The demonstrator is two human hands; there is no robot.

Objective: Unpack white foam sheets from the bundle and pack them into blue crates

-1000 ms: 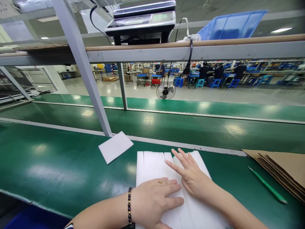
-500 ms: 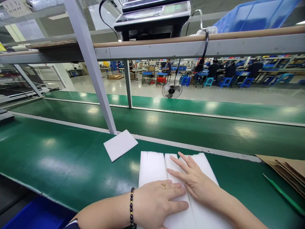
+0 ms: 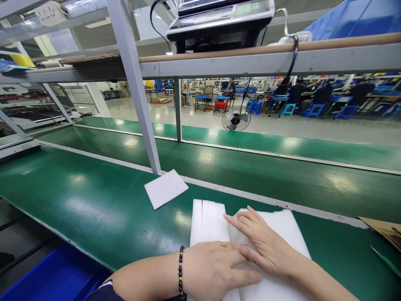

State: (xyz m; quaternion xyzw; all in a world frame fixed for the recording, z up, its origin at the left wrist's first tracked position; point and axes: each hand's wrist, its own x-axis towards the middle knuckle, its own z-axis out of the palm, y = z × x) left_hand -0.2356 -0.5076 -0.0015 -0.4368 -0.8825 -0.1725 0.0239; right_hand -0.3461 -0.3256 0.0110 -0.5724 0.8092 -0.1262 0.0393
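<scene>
White foam sheet material [image 3: 282, 234] lies on the green bench in front of me. Its left part is slit into several narrow strips [image 3: 209, 219], and the right part is wide with a ragged far edge. My left hand [image 3: 216, 267], wearing a ring and a beaded bracelet, rests flat across the foam with its fingers stretched to the right. Just beyond it my right hand [image 3: 260, 238] lies on the wide part, fingers spread toward the upper left. The two hands meet near the right thumb. The foam beneath both palms is hidden.
A small white rectangular sheet [image 3: 166, 189] lies by the grey post [image 3: 138, 92]. At the right are brown cardboard pieces [image 3: 380, 228] and a green pen-like tool [image 3: 387, 261]. A scale [image 3: 219, 25] stands on the shelf overhead. A blue bin [image 3: 53, 276] sits below the bench edge.
The middle strip no longer shows between the left strips and the wide part; a green gap has opened at their far end. My right hand has shifted slightly right. The whole view has swung left.
</scene>
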